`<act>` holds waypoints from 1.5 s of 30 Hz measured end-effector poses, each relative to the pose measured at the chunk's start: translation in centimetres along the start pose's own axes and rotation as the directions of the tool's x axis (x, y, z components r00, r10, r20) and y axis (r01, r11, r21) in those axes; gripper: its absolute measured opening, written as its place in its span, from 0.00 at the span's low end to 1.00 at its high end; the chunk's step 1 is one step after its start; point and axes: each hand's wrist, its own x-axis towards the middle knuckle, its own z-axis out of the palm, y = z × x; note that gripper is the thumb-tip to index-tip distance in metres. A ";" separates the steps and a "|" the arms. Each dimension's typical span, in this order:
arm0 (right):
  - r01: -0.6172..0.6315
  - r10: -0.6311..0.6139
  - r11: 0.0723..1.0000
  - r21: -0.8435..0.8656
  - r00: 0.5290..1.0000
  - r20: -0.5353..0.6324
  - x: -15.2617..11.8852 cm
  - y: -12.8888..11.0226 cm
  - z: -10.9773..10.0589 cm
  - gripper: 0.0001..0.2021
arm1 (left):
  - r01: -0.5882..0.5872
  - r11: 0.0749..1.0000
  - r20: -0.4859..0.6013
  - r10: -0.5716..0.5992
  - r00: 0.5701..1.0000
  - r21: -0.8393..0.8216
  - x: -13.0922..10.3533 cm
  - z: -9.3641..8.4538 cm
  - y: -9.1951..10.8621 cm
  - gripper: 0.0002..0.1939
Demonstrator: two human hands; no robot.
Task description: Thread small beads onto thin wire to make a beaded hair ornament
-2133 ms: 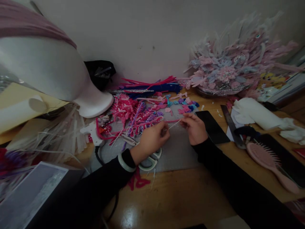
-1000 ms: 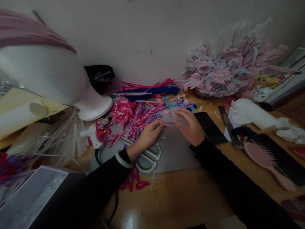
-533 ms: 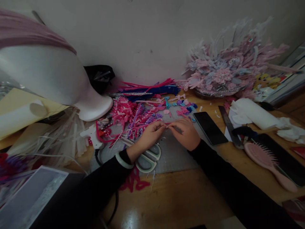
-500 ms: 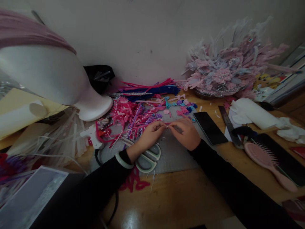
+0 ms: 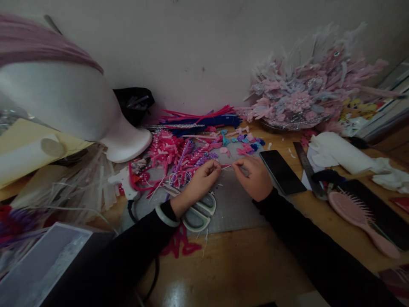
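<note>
Over the grey mat [image 5: 236,209], my left hand [image 5: 204,177] is closed, fingertips pinching one end of a thin, pale strand [image 5: 227,166]. The strand's other end is pinched by my right hand [image 5: 254,177], and a short stretch shows between them. Scissors [image 5: 204,209] with pale green handles lie beneath my left wrist. Pink pieces with beads [image 5: 164,149] are heaped beyond my left hand, and small blue and pink pieces [image 5: 249,143] lie beyond my right. A dark phone [image 5: 283,171] is just right of my right hand.
A white glue gun [image 5: 124,183] and a foam head [image 5: 76,98] stand or lie at the left, near an open box [image 5: 41,260]. A pink brush [image 5: 348,207], a metal ruler [image 5: 306,166], a white roll [image 5: 341,151] and a pink flowered piece [image 5: 297,100] are at the right.
My right hand has moved a little to the right, away from my left hand. More of the pale strand now shows between the fingertips.
</note>
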 end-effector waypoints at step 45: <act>-0.448 0.453 0.892 0.066 0.881 -0.135 1.1 5.7 -1.4 0.10 | 0.245 0.758 0.300 -0.068 0.952 -0.604 0.0 -1.0 0.4 0.15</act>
